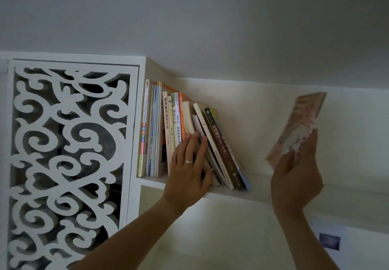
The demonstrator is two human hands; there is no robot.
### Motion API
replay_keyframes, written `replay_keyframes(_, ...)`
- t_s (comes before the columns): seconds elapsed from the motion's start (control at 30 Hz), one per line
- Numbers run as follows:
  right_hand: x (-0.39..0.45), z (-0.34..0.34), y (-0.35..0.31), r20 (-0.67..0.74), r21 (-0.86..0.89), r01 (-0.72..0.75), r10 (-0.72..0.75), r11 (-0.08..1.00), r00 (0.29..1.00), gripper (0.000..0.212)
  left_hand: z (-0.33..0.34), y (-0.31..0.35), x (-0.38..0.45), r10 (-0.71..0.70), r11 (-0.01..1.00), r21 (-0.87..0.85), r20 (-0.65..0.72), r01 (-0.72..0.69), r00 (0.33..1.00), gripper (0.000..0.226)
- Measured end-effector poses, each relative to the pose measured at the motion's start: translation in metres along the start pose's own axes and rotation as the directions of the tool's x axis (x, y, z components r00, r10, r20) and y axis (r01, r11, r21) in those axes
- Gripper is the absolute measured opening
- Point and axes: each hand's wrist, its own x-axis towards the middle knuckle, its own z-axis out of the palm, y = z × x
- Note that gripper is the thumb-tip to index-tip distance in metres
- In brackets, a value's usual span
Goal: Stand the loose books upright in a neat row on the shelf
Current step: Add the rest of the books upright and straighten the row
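A row of several books [168, 130] stands at the left end of a white shelf [273, 194]; the rightmost ones, among them a brown-spined book [221, 141], lean to the left. My left hand [189, 164], a ring on one finger, presses with straight fingers against the spines in the middle of the row. Out to the right, in the air in front of the shelf, my right hand [296, 175] grips the lower end of a pink-and-orange patterned book [294, 126], which tilts and looks blurred.
A white carved fretwork panel [67, 154] closes off the left side of the unit. The shelf's pale back wall [263, 122] stretches bare to the right of the row. A small dark label [329, 241] sits on the surface below.
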Motion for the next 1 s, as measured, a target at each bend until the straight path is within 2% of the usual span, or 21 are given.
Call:
replay_keyframes(0.07, 0.006, 0.0, 0.0, -0.002, -0.01, 0.042, -0.042, 0.999, 0.999, 0.057, 0.001, 0.0, 0.0, -0.001, 1.0, 0.007, -0.012, 0.001, 1.0, 0.077)
replay_keyframes(0.1, 0.006, 0.001, -0.001, 0.046, -0.011, 0.054, -0.054, 0.998, 0.997, 0.058, 0.001, 0.0, -0.001, 0.0, 1.0, 0.01, -0.016, 0.001, 1.0, 0.078)
replay_keyframes(0.17, 0.001, 0.004, -0.003, 0.227, -0.004, 0.087, -0.083, 0.996, 0.97, 0.06, 0.001, 0.0, -0.001, 0.009, 1.0, 0.013, -0.021, -0.008, 1.0, 0.078)
replay_keyframes(0.2, -0.004, 0.006, -0.005, 0.352, 0.007, 0.115, -0.111, 0.993, 0.929, 0.061, 0.001, 0.0, -0.001, 0.013, 1.0, 0.011, -0.022, -0.013, 1.0, 0.077)
replay_keyframes(0.27, -0.018, 0.011, -0.009, 0.581, 0.002, 0.211, -0.173, 0.978, 0.795, 0.057, 0.002, -0.001, -0.001, 0.016, 1.0, 0.005, -0.02, -0.016, 1.0, 0.077)
replay_keyframes(0.33, -0.028, 0.014, -0.014, 0.689, 0.026, 0.299, -0.234, 0.954, 0.686, 0.053, 0.003, -0.001, -0.001, 0.011, 1.0, 0.005, -0.019, -0.011, 1.0, 0.075)
replay_keyframes(0.47, -0.017, 0.016, -0.017, 0.809, 0.159, 0.139, -0.209, 0.978, 0.55, 0.058, 0.004, -0.002, -0.001, 0.01, 1.0, 0.002, -0.026, -0.01, 1.0, 0.073)
replay_keyframes(0.53, -0.008, 0.018, -0.014, 0.863, 0.156, 0.136, -0.202, 0.978, 0.463, 0.072, 0.005, -0.002, -0.001, 0.003, 1.0, -0.011, -0.042, -0.003, 0.999, 0.07)
replay_keyframes(0.63, -0.008, 0.022, -0.016, 0.918, 0.183, 0.024, -0.18, 0.983, 0.353, 0.096, 0.005, -0.003, 0.003, -0.001, 0.998, -0.055, -0.11, -0.005, 0.994, 0.063)
replay_keyframes(0.67, -0.012, 0.024, -0.018, 0.92, 0.18, 0.0, -0.169, 0.984, 0.353, 0.105, 0.004, -0.002, 0.006, -0.008, 0.998, -0.06, -0.135, 0.0, 0.991, 0.061)
replay_keyframes(0.73, -0.02, 0.032, -0.021, 0.906, 0.147, -0.001, -0.134, 0.989, 0.4, 0.121, 0.001, -0.001, 0.013, -0.039, 0.998, -0.061, -0.172, 0.029, 0.984, 0.056)
replay_keyframes(0.83, -0.018, 0.041, -0.023, 0.9, 0.134, -0.009, -0.118, 0.991, 0.42, 0.127, -0.003, 0.0, 0.024, -0.082, 0.996, -0.053, -0.196, 0.073, 0.977, 0.052)
replay_keyframes(0.93, -0.006, 0.04, -0.017, 0.908, 0.18, -0.004, -0.165, 0.984, 0.384, 0.106, -0.002, -0.003, 0.026, -0.064, 0.998, -0.01, -0.201, 0.063, 0.977, 0.051)
replay_keyframes(1.0, -0.004, 0.04, -0.01, 0.893, 0.187, 0.006, -0.172, 0.982, 0.416, 0.089, 0.0, -0.006, 0.024, -0.032, 0.999, 0.019, -0.186, 0.036, 0.982, 0.052)
